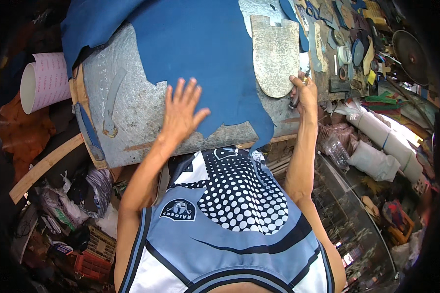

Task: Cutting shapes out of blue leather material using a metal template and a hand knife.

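Observation:
A large sheet of blue leather [200,44] with ragged, cut edges lies over a grey metal-topped table [137,112]. My left hand [181,110] is spread at its near left part, fingers apart and holding nothing. On the sheet's right side rests a speckled grey template [276,56], rounded at its near end and notched at the far end. Beside that rounded end, my right hand [306,93] is closed around a small dark tool with a brass-coloured part [303,78]. Its thumb is at the template's edge. The tool's kind is mostly hidden by the fingers.
A narrow grey strip [113,102] lies on the table's left. Rolled white printed sheet [44,83] stands beyond the left edge. Tape rolls [344,54], scraps and tools crowd the far right. Wrapped rolls [386,139] lie at the right; a red crate [93,266] sits lower left.

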Demonstrator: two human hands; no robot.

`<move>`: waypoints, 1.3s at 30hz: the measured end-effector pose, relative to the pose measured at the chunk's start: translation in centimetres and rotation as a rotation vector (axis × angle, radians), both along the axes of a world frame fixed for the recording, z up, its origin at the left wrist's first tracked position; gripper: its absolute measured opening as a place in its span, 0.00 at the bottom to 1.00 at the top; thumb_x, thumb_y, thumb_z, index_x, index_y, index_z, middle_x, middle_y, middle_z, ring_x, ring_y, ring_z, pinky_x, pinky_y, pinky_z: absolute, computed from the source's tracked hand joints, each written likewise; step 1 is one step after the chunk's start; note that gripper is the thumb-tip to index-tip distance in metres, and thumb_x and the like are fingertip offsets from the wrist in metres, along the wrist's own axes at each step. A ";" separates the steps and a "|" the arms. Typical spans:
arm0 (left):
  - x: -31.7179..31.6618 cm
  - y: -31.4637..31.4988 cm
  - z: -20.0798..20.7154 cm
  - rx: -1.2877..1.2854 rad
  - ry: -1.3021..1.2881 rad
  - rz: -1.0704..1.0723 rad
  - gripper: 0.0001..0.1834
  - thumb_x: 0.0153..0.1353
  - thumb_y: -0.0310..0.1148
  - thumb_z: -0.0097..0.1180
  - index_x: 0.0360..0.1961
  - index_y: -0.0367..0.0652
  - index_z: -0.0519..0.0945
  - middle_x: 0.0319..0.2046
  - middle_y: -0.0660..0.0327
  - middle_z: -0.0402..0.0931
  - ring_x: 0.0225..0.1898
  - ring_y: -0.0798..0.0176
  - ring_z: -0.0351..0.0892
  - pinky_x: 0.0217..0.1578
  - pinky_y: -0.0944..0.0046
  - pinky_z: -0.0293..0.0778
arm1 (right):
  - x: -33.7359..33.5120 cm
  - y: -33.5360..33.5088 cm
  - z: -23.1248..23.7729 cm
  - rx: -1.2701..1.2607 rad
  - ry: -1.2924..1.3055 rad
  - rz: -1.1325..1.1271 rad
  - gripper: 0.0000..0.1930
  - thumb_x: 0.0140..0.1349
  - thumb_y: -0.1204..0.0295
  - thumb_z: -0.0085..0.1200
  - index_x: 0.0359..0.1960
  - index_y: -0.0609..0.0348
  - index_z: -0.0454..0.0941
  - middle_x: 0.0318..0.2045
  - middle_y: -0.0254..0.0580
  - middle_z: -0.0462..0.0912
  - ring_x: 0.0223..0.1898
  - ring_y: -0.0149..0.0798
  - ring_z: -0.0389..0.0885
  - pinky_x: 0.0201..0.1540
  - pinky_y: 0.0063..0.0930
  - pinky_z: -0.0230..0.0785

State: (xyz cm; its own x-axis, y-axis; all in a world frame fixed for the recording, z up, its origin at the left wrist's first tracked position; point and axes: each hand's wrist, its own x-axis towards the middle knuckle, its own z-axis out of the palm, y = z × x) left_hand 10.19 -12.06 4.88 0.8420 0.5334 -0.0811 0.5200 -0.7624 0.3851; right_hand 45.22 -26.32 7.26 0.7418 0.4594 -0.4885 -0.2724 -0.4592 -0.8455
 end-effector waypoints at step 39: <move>-6.2 -2.3 0.1 -0.081 -0.165 0.234 0.40 0.57 0.53 0.63 0.65 0.39 0.70 0.71 0.53 0.58 0.74 0.42 0.48 0.71 0.38 0.42 | -16.1 2.8 1.1 0.128 0.336 0.303 0.22 0.60 0.74 0.63 0.55 0.66 0.73 0.26 0.35 0.80 0.20 0.28 0.76 0.23 0.20 0.69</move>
State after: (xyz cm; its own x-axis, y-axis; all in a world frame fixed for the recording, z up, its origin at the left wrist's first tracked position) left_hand 3.99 -14.37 5.00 0.7023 0.7119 -0.0033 0.6032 -0.5927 0.5337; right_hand 29.12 -23.50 8.40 0.3756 0.7029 -0.6040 -0.4102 -0.4583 -0.7885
